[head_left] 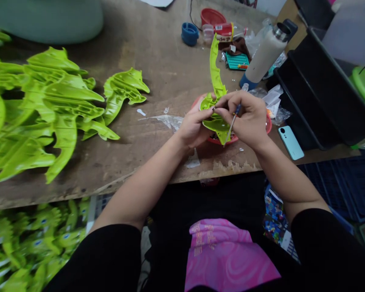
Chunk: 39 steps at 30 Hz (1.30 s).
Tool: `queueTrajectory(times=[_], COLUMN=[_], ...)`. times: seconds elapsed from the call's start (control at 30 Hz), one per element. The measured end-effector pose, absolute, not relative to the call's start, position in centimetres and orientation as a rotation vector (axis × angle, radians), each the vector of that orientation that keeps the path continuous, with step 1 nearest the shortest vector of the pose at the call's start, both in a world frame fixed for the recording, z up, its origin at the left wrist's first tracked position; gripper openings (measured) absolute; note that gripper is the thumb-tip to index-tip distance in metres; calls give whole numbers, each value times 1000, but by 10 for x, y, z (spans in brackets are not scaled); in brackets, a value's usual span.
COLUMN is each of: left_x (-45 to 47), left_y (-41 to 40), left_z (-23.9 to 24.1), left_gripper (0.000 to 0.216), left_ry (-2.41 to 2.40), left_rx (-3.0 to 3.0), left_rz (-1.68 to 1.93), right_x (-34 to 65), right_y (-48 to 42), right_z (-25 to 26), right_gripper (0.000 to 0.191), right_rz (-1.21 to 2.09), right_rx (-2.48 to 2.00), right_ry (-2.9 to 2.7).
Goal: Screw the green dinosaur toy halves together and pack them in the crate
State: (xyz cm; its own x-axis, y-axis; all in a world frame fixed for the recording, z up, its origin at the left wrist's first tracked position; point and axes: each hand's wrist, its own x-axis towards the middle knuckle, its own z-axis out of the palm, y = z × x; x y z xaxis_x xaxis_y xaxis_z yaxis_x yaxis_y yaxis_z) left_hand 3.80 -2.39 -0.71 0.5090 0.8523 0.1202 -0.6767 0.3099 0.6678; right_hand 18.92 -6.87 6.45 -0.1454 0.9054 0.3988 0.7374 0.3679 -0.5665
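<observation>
My left hand (194, 126) is closed around the edge of a lime-green plastic part (215, 67), whose long curved strip sticks up and away from me. My right hand (246, 113) is closed on a thin screwdriver (230, 130), its silver shaft slanting down over the part and a bit of blue showing between the fingers. The thumb and fingertips of that hand also meet at a tiny dark piece against the part, too small to name. Beneath both hands is a red bowl (269, 123) with small shiny bits in it, mostly hidden.
A heap of lime-green parts (61, 95) covers the table's left. On the right stand a bottle (263, 54), a pale blue phone (290, 142) and black bins (316, 89). Behind are a blue cap (190, 34) and a red can (224, 32). More green parts (36, 239) lie below the table edge.
</observation>
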Motion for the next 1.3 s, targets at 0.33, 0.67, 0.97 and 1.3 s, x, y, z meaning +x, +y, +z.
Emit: queueTrajectory(times=[0.33, 0.67, 0.97, 1.3], left_x=[18, 21, 21, 23], left_y=[-12, -17, -19, -13], left_z=[-14, -7, -4, -4], left_gripper=[41, 46, 43, 47], left_ry=[174, 196, 256, 252], left_rx=[785, 751, 718, 712], left_rz=[627, 646, 681, 939], right_x=[210, 212, 216, 230], right_y=[-45, -39, -33, -19], right_z=[98, 78, 63, 58], right_gripper=[25, 15, 15, 61], right_rz=[490, 324, 201, 33], right_rx=[-1283, -1059, -837, -954], right_ry=[-2365, -2394, -2370, -1868])
